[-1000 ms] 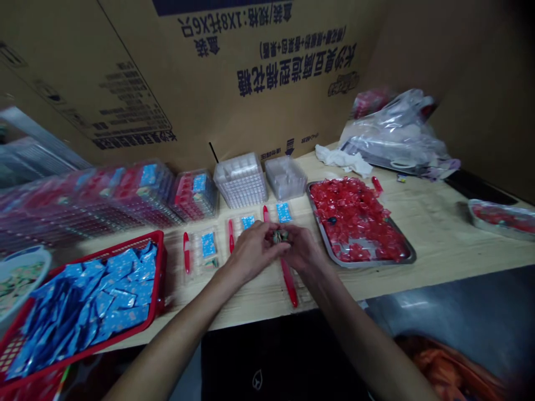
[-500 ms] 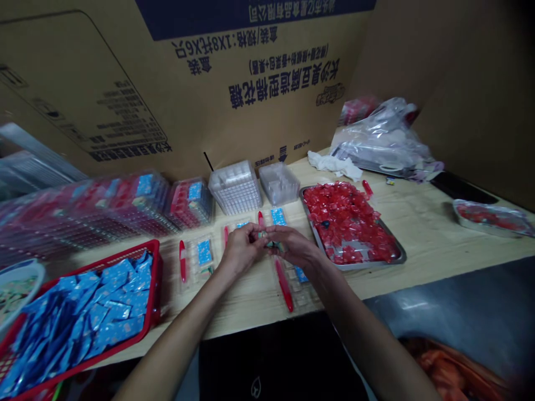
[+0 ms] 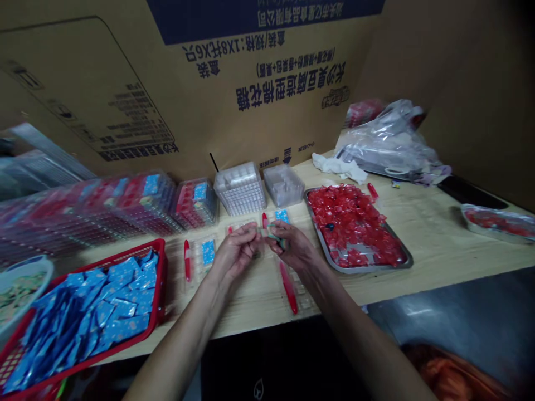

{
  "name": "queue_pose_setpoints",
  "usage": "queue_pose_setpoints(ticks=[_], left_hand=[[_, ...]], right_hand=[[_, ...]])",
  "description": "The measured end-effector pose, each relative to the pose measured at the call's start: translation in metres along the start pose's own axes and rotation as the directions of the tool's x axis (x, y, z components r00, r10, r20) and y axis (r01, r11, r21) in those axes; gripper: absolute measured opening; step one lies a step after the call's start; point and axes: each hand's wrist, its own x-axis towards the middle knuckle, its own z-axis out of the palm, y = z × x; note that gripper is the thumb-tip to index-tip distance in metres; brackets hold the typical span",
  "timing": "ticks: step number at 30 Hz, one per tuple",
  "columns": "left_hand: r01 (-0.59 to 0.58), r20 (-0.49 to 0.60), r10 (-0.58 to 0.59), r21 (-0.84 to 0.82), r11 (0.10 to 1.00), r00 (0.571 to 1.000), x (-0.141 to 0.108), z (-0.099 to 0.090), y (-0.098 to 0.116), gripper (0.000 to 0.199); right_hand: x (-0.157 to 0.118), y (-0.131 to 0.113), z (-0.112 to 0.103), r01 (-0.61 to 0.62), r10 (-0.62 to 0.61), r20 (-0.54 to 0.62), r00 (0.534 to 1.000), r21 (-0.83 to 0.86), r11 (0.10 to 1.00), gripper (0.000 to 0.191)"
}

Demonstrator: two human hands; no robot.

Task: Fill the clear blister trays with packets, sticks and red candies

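My left hand [image 3: 237,249] pinches one end of a small pale green piece [image 3: 264,231], and its other end reaches toward my right hand [image 3: 293,245]. The right fingers are closed round more small green pieces [image 3: 283,243], partly hidden by the hand. Under and around both hands lie clear plastic trays. One tray [image 3: 307,301] by my right wrist holds a red pen-shaped stick [image 3: 288,287]. Left of my left hand, another tray has a red stick [image 3: 187,260] and a blue packet [image 3: 208,252]. A further blue packet [image 3: 282,216] shows just beyond my fingers.
A red basket [image 3: 161,278] of blue packets and a bowl [image 3: 47,273] of green pieces stand left. Filled trays [image 3: 146,206] and empty trays [image 3: 240,186] are stacked behind. A metal tray [image 3: 407,259] of red wrapped pieces lies right. A cardboard wall [image 3: 200,122] rises at the back.
My hands have drawn slightly apart, and the pale green piece now shows between them. The left palm has turned more upward. The whole view has shifted a little.
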Motion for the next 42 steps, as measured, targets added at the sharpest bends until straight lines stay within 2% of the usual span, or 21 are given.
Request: queue_pose_setpoints(ticks=[3,4,6,8,11,13,15,18,22,24,25,26,27,29,30,31,33,35,37,40,42], left_hand=[[-0.156,-0.121,0.156,0.013,0.988,0.98,0.004,-0.018,0.021,0.021],[-0.175,-0.112,0.185,0.09,0.98,0.976,0.004,-0.025,0.027,0.019],[-0.168,-0.029,0.188,0.321,0.932,0.982,0.004,-0.036,0.031,0.015],[-0.166,0.061,0.161,0.569,0.806,0.985,0.007,-0.042,0.026,0.017],[-0.261,0.194,0.184,0.829,0.495,0.964,0.014,-0.043,0.006,0.011],[-0.334,0.293,0.183,0.906,0.259,0.938,0.019,-0.042,-0.006,0.008],[-0.394,0.376,0.183,0.916,0.074,0.908,0.022,-0.042,-0.016,0.013],[-0.423,0.426,0.219,0.904,-0.063,0.878,0.022,-0.042,-0.023,0.015],[-0.409,0.425,0.204,0.905,-0.117,0.882,0.018,-0.04,-0.022,0.015],[-0.425,0.436,0.205,0.9,-0.099,0.876,0.014,-0.036,-0.021,0.016],[-0.435,0.434,0.213,0.899,-0.043,0.875,0.011,-0.032,-0.021,0.016],[-0.442,0.42,0.217,0.895,0.062,0.881,0.008,-0.028,-0.021,0.017],[-0.435,0.395,0.208,0.876,0.208,0.895,0.005,-0.023,-0.022,0.019],[-0.362,0.336,0.148,0.772,0.523,0.93,0.0,-0.012,-0.025,0.026],[-0.303,0.309,0.108,0.7,0.647,0.945,-0.002,-0.007,-0.027,0.029],[-0.242,0.282,0.074,0.627,0.74,0.957,-0.004,-0.002,-0.028,0.031],[-0.129,0.22,0.022,0.486,0.864,0.975,-0.005,0.005,-0.03,0.033],[-0.032,0.163,-0.028,0.355,0.934,0.986,-0.004,0.009,-0.03,0.035],[0.006,0.096,-0.034,0.278,0.96,0.995,-0.003,0.006,-0.025,0.035],[-0.076,-0.013,0.085,0.317,0.945,0.996,-0.001,-0.011,-0.012,0.035],[-0.15,-0.006,0.171,0.447,0.882,0.985,0.002,-0.026,-0.002,0.033]], right_hand=[[-0.01,-0.015,-0.008,0.085,-0.081,-0.066,0.994,0.056,0.995,0.032],[-0.013,-0.021,-0.012,0.092,-0.09,-0.073,0.993,0.032,0.995,0.031],[-0.016,-0.028,-0.02,0.068,-0.07,-0.087,0.994,-0.024,0.997,0.03],[-0.016,-0.028,-0.027,0.028,-0.032,-0.112,0.993,-0.035,0.999,0.033],[-0.013,-0.014,-0.03,-0.033,0.033,-0.14,0.99,0.001,0.999,0.038],[-0.013,-0.004,-0.03,-0.069,0.07,-0.147,0.987,0.007,0.998,0.04],[-0.013,0.002,-0.029,-0.09,0.089,-0.155,0.984,-0.003,0.996,0.04],[-0.014,0.007,-0.027,-0.108,0.101,-0.163,0.981,-0.033,0.994,0.04],[-0.014,0.011,-0.025,-0.112,0.094,-0.157,0.983,-0.11,0.988,0.041],[-0.014,0.014,-0.023,-0.08,0.055,-0.149,0.987,-0.168,0.983,0.039],[-0.014,0.016,-0.022,-0.061,0.033,-0.145,0.989,-0.197,0.979,0.038],[-0.014,0.017,-0.02,-0.043,0.011,-0.143,0.99,-0.221,0.974,0.037],[-0.014,0.018,-0.018,-0.026,-0.008,-0.142,0.99,-0.238,0.971,0.036],[-0.014,0.02,-0.014,0.009,-0.047,-0.143,0.989,-0.255,0.967,0.035],[-0.014,0.02,-0.011,0.026,-0.065,-0.147,0.987,-0.254,0.967,0.035],[-0.014,0.021,-0.009,0.036,-0.076,-0.153,0.985,-0.246,0.969,0.035],[-0.013,0.021,-0.005,0.034,-0.069,-0.171,0.983,-0.201,0.979,0.037],[-0.01,0.02,-0.005,0.019,-0.041,-0.194,0.98,-0.113,0.993,0.037],[-0.007,0.015,-0.012,0.053,-0.047,-0.246,0.968,0.017,0.998,0.036],[-0.003,-0.005,-0.031,0.215,-0.144,-0.36,0.922,0.166,0.962,0.033],[-0.004,-0.022,-0.044,0.279,-0.199,-0.359,0.912,0.186,0.942,0.031]])
